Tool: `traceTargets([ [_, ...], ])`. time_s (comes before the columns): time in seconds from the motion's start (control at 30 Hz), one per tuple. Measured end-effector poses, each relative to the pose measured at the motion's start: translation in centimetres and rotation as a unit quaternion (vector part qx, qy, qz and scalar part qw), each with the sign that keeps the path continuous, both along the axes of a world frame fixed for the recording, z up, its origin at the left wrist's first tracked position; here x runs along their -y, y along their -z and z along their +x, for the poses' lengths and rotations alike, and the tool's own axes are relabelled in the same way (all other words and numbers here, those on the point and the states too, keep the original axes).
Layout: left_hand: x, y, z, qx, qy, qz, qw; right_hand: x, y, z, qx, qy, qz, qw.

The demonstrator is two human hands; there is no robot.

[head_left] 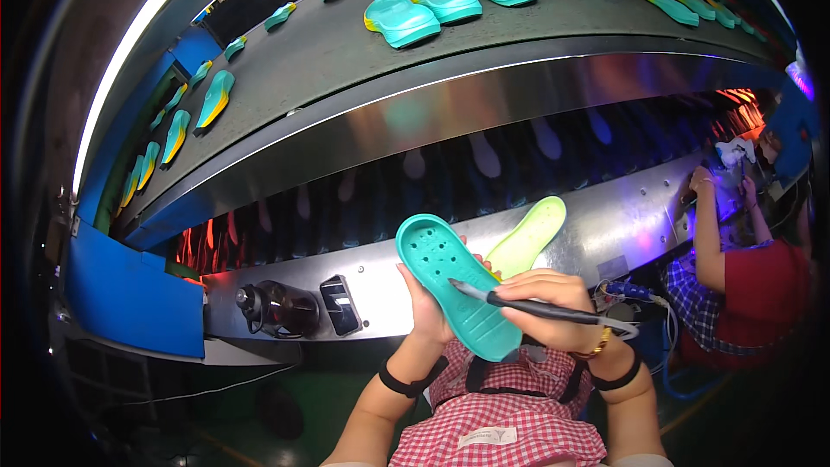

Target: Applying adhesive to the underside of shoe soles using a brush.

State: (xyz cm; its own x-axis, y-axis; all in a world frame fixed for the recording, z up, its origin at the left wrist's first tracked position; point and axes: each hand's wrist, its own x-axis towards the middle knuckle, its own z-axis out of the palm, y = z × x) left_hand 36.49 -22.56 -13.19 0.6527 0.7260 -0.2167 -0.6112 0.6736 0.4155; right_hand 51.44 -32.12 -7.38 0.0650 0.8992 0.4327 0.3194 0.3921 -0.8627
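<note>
A teal shoe sole [474, 318] with small holes near its heel end is tilted in front of my body, its inner face up. My left hand [424, 307] is closed around its left edge and underside, some fingers hidden behind it. In my right hand [553, 294] is a slim black pen-like tool [553, 310], pinched between the fingers. Its grey pointed tip is at the middle of the sole; whether it touches, I cannot tell. Just beyond my hands, a yellow-green insole-shaped piece [533, 238] lies on the metal ledge [596, 238], partly hidden by them.
A dark bottle [278, 310] and a phone [340, 304] stand and lie on the ledge at left. Beyond, a conveyor belt [328, 60] carries several teal-and-yellow soles [402, 22]. Red light glows beneath it. A co-worker in red [765, 294] works at right, near cables [635, 291].
</note>
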Motion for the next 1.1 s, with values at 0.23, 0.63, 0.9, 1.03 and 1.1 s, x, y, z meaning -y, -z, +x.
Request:
traceTargets([
  [0.23,-1.0,-1.6,-0.1,0.016,-0.055,-0.013,0.998,1.6,-0.6,0.7,-0.052,-0.088,-0.029,0.994],
  [0.63,0.2,-5.2,0.2,-0.031,-0.055,0.116,0.991,1.6,3.2,1.4,-0.439,-0.129,-0.154,0.876],
  [0.9,1.4,-3.4,0.1,-0.005,-0.021,0.096,0.995,2.2,0.3,-1.2,-0.115,-0.077,-0.02,0.99],
  [1.03,0.9,-3.8,0.6,0.075,-0.034,0.076,0.994,1.5,0.5,0.3,-0.129,-0.031,-0.034,0.991],
  [1.1,0.4,-3.4,0.8,0.101,-0.005,0.11,0.989,1.1,-0.3,0.1,-0.055,-0.07,-0.001,0.996],
])
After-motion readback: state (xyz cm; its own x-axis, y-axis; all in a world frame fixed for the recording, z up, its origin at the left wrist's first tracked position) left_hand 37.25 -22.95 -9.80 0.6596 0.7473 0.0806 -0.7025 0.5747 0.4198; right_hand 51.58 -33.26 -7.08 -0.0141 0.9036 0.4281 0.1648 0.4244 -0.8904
